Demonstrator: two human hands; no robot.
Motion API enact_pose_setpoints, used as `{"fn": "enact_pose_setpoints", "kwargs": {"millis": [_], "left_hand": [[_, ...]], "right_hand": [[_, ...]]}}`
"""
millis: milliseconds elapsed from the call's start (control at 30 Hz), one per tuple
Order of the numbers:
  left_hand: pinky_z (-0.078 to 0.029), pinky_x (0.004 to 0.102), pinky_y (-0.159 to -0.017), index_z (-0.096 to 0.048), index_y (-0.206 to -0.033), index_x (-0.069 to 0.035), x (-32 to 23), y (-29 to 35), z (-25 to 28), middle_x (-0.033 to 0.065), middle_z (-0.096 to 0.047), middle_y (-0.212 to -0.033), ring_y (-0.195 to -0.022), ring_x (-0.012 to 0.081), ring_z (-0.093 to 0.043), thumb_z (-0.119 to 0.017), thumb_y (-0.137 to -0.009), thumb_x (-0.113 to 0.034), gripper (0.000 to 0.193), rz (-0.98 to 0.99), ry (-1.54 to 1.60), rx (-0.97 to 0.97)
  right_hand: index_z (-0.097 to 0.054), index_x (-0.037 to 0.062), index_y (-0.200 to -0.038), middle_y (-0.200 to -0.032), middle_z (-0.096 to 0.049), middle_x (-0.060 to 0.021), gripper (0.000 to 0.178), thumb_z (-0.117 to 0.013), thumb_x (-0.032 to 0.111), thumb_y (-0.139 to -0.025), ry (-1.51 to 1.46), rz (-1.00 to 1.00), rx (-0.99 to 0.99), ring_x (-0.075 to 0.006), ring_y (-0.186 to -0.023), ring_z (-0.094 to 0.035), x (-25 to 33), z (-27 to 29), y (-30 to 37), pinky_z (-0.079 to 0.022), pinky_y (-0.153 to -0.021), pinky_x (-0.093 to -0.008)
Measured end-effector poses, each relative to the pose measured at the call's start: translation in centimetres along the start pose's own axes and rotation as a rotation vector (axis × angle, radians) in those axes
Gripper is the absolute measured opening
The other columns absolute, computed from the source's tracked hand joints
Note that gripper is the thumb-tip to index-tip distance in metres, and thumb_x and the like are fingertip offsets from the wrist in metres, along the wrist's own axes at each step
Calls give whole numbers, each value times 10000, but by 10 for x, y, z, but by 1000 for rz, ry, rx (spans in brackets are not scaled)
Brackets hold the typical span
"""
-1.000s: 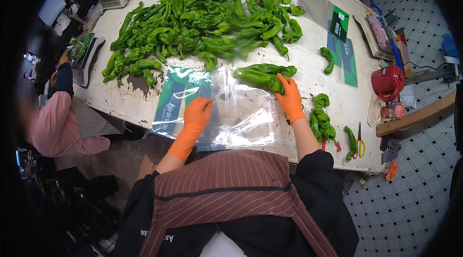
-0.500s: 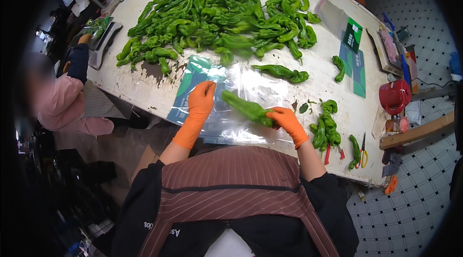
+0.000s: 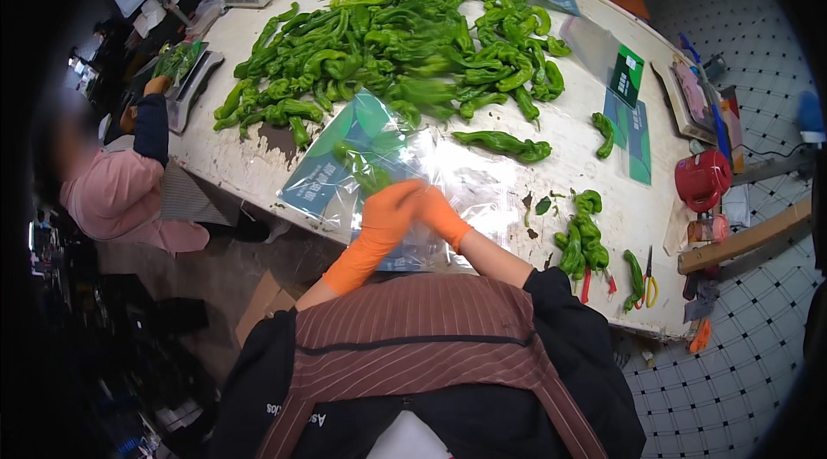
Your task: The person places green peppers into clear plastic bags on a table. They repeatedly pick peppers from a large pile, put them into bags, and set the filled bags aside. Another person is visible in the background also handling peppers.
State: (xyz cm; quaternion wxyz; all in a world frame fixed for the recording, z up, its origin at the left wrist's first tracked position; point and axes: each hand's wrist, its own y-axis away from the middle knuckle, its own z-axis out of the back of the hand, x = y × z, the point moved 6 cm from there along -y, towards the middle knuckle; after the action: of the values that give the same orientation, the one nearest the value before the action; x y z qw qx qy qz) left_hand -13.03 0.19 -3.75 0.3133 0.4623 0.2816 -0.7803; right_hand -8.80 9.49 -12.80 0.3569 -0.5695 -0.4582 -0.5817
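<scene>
Spreading over the white table [image 3: 646, 218], the heap of green peppers [image 3: 405, 37] looks glossy and twisted. Nearer the person than the heap is a shiny, creased clear bag [image 3: 323, 170] with blue and green panels. Below the heap, the left hand [image 3: 388, 213] and right hand [image 3: 442, 216] meet, fingers curled; I cannot tell what either grips. Between them and the heap, 1 long green pepper [image 3: 363, 168] slants, hazy, apparently behind film.

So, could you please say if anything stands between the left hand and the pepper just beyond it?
Only the clear bag seems to: its film apparently covers the pepper beside the left hand; nothing else shows.
</scene>
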Motion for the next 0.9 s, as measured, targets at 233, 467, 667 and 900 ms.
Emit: {"fn": "enact_pose_setpoints", "kwargs": {"millis": [233,467,667,900], "left_hand": [[-477,221,-695,-697,-1039,-13,26,0,18,4,-664,-855,-761,67,-576,-632,-905,-61,157,157,300,-73],[-330,192,-451,-696,-1034,-30,58,-9,35,-42,-612,-749,-541,12,-445,-646,-926,-141,163,261,301,-172],[-321,192,-524,-705,-1011,-16,47,-4,32,-86,-490,-671,-597,20,-388,-670,-900,-119,155,213,105,-147],[-348,229,-499,-709,-1002,-55,31,-5,12,-29,-474,-603,-540,53,-401,-690,-856,-110,157,148,-79,-53]], "right_hand": [[-608,19,-1087,-1050,-635,-229,345,-645,222,-811,417,-91,8,-400,-1000,-597,13,-32,-3,-480,-865,-442],[-563,57,-1198,-1204,-595,-133,463,-627,345,-841,1021,483,-20,-309,-1064,-590,56,-15,23,-417,-948,-463],[-651,134,-1115,-1089,-655,-122,393,-721,195,-732,883,485,-537,-297,-1027,-595,60,181,16,-489,-868,-367],[-575,199,-1296,-1152,-614,-63,621,-770,269,-710,1109,85,-344,-264,-1124,-511,23,273,7,-478,-898,-362]]}}
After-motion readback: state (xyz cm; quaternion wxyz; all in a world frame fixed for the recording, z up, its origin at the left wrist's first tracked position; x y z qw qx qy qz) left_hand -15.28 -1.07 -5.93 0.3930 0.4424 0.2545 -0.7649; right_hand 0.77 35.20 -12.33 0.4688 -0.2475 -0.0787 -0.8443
